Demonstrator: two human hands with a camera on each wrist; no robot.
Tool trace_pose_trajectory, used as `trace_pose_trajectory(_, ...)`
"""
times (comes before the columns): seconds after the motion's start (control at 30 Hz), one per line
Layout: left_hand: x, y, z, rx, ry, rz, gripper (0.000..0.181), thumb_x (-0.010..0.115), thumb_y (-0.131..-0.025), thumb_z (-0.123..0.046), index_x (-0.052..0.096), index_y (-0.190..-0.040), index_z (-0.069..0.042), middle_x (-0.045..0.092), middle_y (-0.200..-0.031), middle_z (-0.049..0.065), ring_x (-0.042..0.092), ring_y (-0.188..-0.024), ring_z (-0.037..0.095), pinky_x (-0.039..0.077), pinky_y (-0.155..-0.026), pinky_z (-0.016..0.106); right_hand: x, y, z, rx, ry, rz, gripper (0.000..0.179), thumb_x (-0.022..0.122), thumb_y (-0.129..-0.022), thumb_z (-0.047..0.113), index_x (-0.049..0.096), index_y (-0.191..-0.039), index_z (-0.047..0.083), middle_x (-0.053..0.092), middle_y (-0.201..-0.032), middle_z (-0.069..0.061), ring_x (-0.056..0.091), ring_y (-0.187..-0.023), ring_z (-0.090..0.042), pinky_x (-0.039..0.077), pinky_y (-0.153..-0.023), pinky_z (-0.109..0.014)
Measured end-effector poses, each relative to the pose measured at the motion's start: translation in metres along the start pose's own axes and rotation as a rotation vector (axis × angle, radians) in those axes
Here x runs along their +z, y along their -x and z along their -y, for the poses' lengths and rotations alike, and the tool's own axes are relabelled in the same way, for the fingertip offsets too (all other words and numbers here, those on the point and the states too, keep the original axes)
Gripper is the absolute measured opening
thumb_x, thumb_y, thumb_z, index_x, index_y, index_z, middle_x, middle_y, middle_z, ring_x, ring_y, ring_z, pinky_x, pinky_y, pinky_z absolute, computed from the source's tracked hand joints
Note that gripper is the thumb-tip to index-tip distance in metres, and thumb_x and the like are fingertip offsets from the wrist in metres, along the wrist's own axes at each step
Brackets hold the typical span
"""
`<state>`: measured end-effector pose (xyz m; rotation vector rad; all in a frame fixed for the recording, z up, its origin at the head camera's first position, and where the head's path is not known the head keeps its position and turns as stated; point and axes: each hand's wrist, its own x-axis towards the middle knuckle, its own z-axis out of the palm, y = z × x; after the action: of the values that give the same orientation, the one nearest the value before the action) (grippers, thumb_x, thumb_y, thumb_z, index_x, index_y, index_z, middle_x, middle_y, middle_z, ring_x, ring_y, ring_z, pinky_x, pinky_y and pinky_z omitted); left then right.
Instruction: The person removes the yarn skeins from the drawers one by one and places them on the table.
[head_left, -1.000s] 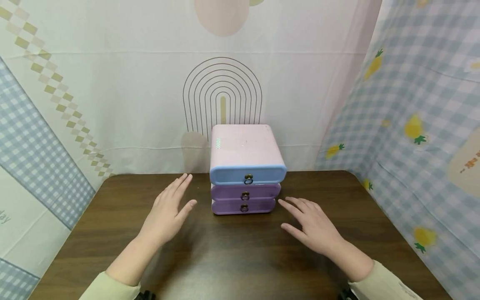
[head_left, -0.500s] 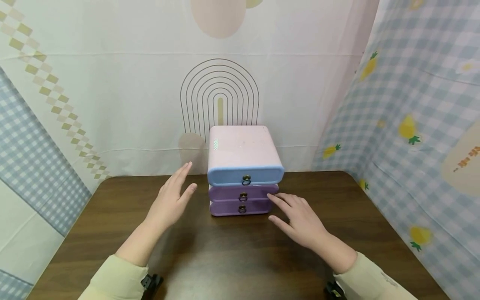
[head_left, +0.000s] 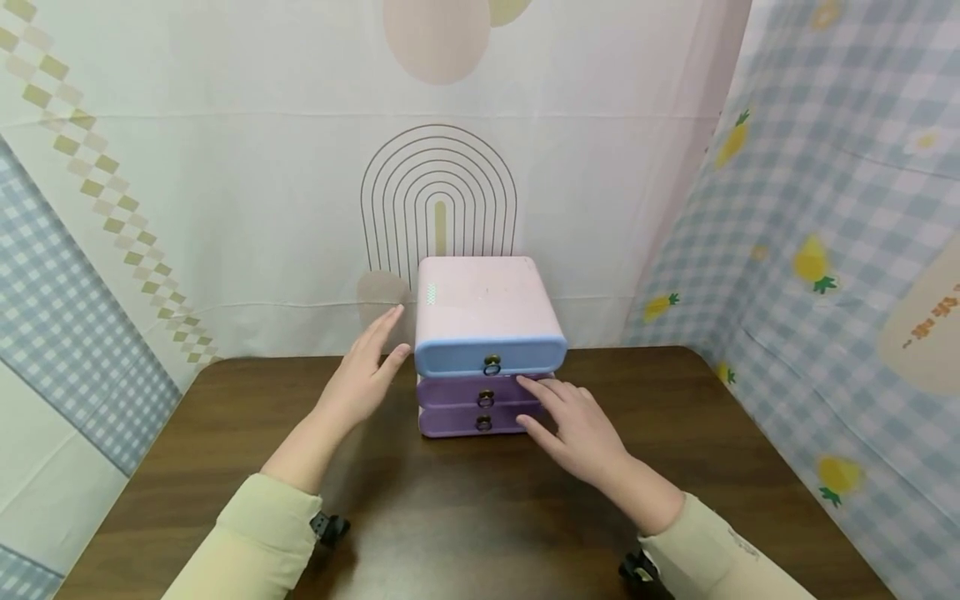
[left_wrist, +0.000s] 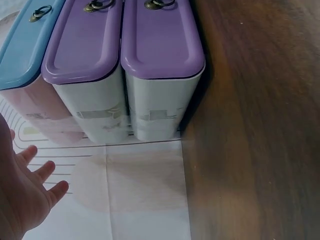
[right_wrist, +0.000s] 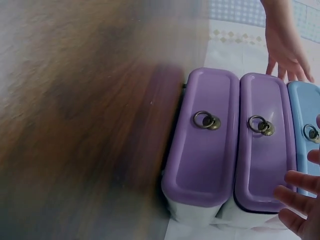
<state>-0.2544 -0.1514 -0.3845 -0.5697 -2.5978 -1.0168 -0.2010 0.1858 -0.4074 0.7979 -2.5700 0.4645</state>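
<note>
A small stack of three drawer boxes stands at the back of the table. The top box [head_left: 483, 296] is pale pink with a blue drawer front [head_left: 450, 357]; below it are two purple drawer fronts [head_left: 450, 392], and each front has a bronze ring pull [head_left: 492, 365]. My left hand [head_left: 360, 375] is held beside the stack's left side, fingers extended and thumb apart, holding nothing. In the right wrist view the right hand [right_wrist: 305, 200] shows spread fingers near the blue and purple fronts. Seen from the head, my right hand [head_left: 581, 429] overlaps the right end of the purple fronts.
The boxes stand on a dark brown wooden table [head_left: 465, 517]. A pale printed cloth [head_left: 285, 208] hangs right behind them, and a blue checked cloth [head_left: 795, 192] runs along the right side. Tape strips [left_wrist: 100, 114] cross the boxes' white sides.
Both hands have moved inward and forward to the stack, the left up along its left side, the right across in front of its right end. The drawers stay closed.
</note>
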Motion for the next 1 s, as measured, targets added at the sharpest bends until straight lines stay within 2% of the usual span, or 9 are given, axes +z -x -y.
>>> trace_pose_trajectory(0.17,0.002,-0.006,0.000,0.003,0.002,0.003,0.060,0.036,-0.104,-0.053,0.015,-0.158,-0.039,0.021,-0.163,-0.005,0.020,-0.149,0.026,0.020,-0.115,0.057,0.003,-0.006,0.003,0.012,-0.014,-0.013,0.053,0.057,-0.098,0.045,0.052,-0.144,0.020,0.063,-0.126,-0.005,0.059,-0.113,-0.024,0.043,-0.095,-0.047)
trace_pose_trajectory(0.37,0.004,-0.013,0.000,0.012,0.017,0.001,0.059,0.037,-0.104,-0.051,0.018,-0.159,-0.037,0.023,-0.163,0.002,0.021,-0.148,0.029,0.020,-0.115,0.057,0.005,-0.012,0.006,0.020,-0.028,-0.044,0.052,0.059,-0.097,0.043,0.053,-0.143,0.019,0.065,-0.123,-0.006,0.061,-0.110,-0.026,0.044,-0.093,-0.046)
trace_pose_trajectory(0.5,0.004,-0.020,-0.002,0.010,0.022,0.009,0.061,0.034,-0.103,-0.055,0.020,-0.159,-0.034,0.022,-0.163,0.001,0.020,-0.149,0.029,0.019,-0.115,0.058,0.007,-0.015,0.009,0.035,-0.075,-0.059,0.051,0.061,-0.097,0.041,0.055,-0.142,0.018,0.067,-0.118,-0.005,0.063,-0.104,-0.023,0.044,-0.089,-0.044)
trace_pose_trajectory(0.57,0.003,-0.023,-0.004,0.017,0.020,0.021,0.061,0.033,-0.103,-0.056,0.021,-0.159,-0.033,0.021,-0.164,0.000,0.019,-0.149,0.028,0.019,-0.115,0.058,0.007,-0.016,0.011,0.062,-0.139,-0.050,0.049,0.062,-0.097,0.038,0.055,-0.141,0.016,0.067,-0.109,0.000,0.063,-0.094,-0.019,0.045,-0.084,-0.041)
trace_pose_trajectory(0.67,0.003,-0.028,-0.005,0.030,0.011,0.040,0.061,0.032,-0.104,-0.055,0.020,-0.159,-0.032,0.020,-0.164,0.000,0.018,-0.149,0.030,0.018,-0.115,0.058,0.006,-0.019,0.016,0.130,-0.293,-0.013,0.045,0.063,-0.098,0.033,0.055,-0.139,0.016,0.061,-0.096,0.006,0.058,-0.081,-0.012,0.047,-0.075,-0.035)
trace_pose_trajectory(0.73,0.003,-0.030,-0.005,0.027,0.011,0.051,0.061,0.031,-0.104,-0.055,0.020,-0.159,-0.033,0.019,-0.164,0.000,0.017,-0.149,0.031,0.018,-0.115,0.060,0.005,-0.021,0.020,0.183,-0.399,0.020,0.043,0.063,-0.098,0.029,0.054,-0.139,0.017,0.058,-0.092,0.008,0.055,-0.078,-0.009,0.048,-0.071,-0.032)
trace_pose_trajectory(0.87,0.002,-0.033,-0.005,0.020,0.022,0.060,0.060,0.031,-0.104,-0.055,0.021,-0.159,-0.032,0.019,-0.164,0.002,0.017,-0.149,0.034,0.017,-0.114,0.061,0.004,-0.025,0.026,0.256,-0.559,0.059,0.043,0.062,-0.099,0.025,0.052,-0.141,0.018,0.060,-0.093,0.004,0.055,-0.077,-0.011,0.047,-0.068,-0.029)
trace_pose_trajectory(1.0,0.003,-0.037,-0.006,0.020,0.036,0.067,0.061,0.031,-0.104,-0.055,0.022,-0.159,-0.031,0.018,-0.165,0.003,0.017,-0.149,0.033,0.016,-0.115,0.060,0.007,-0.029,0.028,0.314,-0.729,0.071,0.042,0.060,-0.100,0.020,0.051,-0.140,0.013,0.064,-0.090,-0.008,0.056,-0.071,-0.017,0.047,-0.063,-0.028)
